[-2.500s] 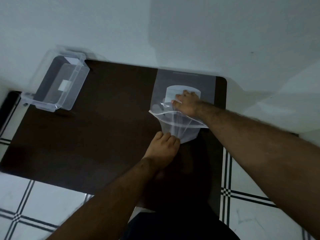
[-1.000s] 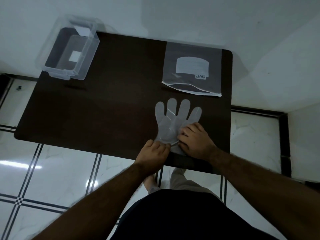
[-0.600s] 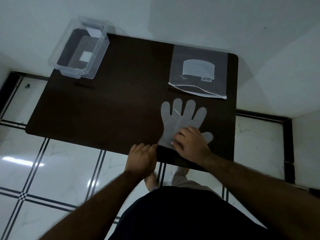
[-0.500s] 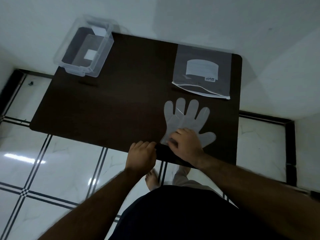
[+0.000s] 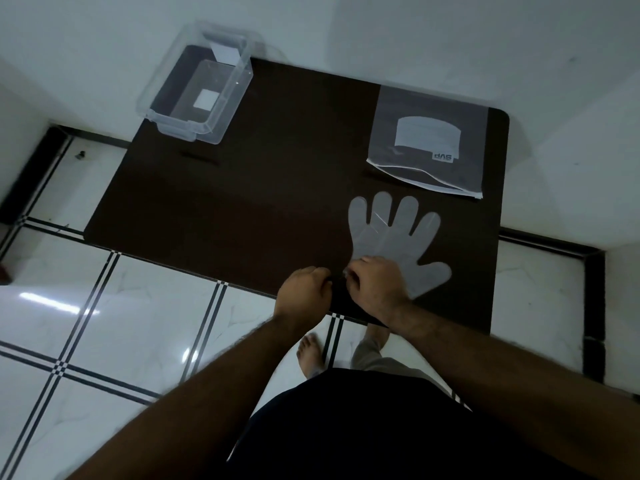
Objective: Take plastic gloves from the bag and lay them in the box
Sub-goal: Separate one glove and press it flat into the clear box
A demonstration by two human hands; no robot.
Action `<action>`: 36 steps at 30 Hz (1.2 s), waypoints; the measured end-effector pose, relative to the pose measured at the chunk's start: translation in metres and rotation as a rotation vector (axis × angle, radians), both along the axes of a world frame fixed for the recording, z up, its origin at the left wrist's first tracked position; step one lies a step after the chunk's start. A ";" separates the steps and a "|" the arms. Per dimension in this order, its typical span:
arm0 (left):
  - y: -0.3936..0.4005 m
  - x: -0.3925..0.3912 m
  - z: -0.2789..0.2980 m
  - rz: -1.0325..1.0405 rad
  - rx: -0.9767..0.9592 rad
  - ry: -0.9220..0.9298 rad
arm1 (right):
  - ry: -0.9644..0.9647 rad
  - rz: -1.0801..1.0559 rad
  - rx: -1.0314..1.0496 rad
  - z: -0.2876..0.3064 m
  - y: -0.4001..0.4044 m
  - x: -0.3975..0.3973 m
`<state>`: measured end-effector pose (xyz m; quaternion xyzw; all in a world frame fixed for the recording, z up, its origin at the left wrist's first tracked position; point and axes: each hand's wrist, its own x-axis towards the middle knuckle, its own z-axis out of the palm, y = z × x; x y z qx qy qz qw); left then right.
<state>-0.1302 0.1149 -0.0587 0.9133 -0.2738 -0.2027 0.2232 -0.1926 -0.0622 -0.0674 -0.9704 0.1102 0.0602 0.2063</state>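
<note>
My right hand (image 5: pixel 375 287) pinches the cuff of the glove (image 5: pixel 393 237), flat on the bench (image 5: pixel 259 188) near its front edge. My left (image 5: pixel 304 292) is curled beside it; whether it holds film, I cannot tell. I'd lift slowly, keeping it flat, toward the box (image 5: pixel 199 84).

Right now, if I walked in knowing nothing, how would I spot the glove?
Find the dark table against the white wall. On its right half, nearer the person than the flat bag, lies the glove, with the right hand on its cuff. It is the only hand-shaped thing there: thin, see-through, fingers spread toward the wall, unlike the deep box at the far left corner.
</note>
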 end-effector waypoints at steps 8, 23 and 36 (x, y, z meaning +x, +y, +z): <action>-0.038 0.008 -0.004 0.510 -0.301 0.593 | -0.033 -0.192 0.268 0.003 -0.005 -0.004; -0.071 0.016 0.013 0.893 -0.472 0.993 | 0.041 -0.516 0.632 0.011 -0.020 -0.005; -0.064 0.018 0.016 0.730 -0.290 0.766 | 0.122 -0.807 0.847 0.021 -0.033 0.003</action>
